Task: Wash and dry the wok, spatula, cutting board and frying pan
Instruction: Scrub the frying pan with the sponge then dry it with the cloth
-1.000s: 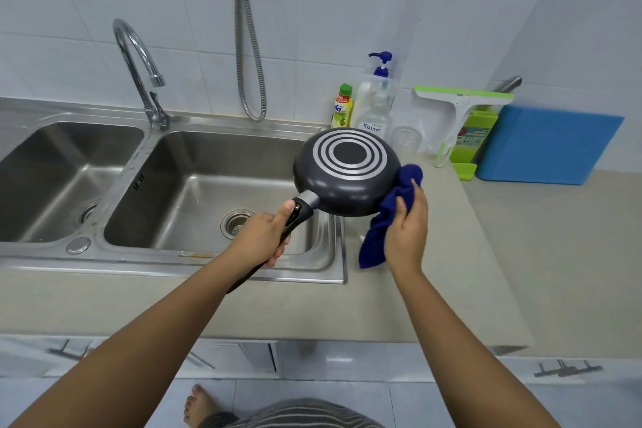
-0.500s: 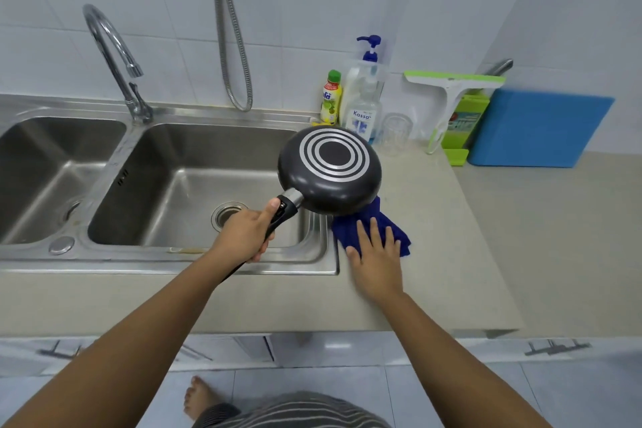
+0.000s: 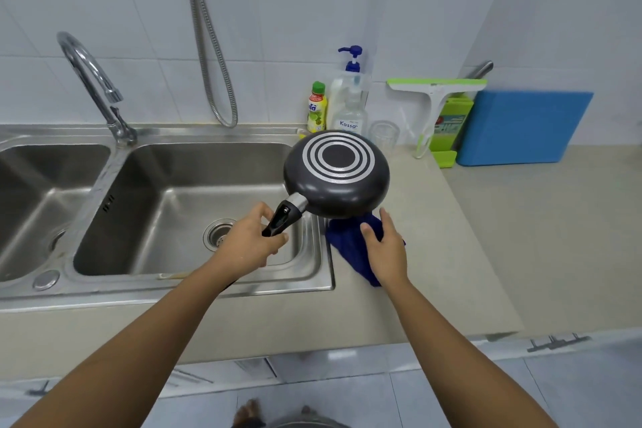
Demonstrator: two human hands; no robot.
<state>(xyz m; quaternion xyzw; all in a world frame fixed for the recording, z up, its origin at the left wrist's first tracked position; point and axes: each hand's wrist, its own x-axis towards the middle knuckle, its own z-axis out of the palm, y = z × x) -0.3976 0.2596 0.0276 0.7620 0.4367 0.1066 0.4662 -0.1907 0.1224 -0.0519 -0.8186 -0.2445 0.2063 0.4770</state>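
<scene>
Pan upside down over table, my left hand gripping its handle; right hand flat on cloth. Drying probably near done; board upright, wok and spatula unseen.

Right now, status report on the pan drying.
Left hand grips frying pan handle, pan upside down. Right hand on blue cloth. Nothing in the way.

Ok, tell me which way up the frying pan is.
Upside down: the frying pan's ringed base faces up, tilted toward the camera, held by its handle in the left hand.
</scene>
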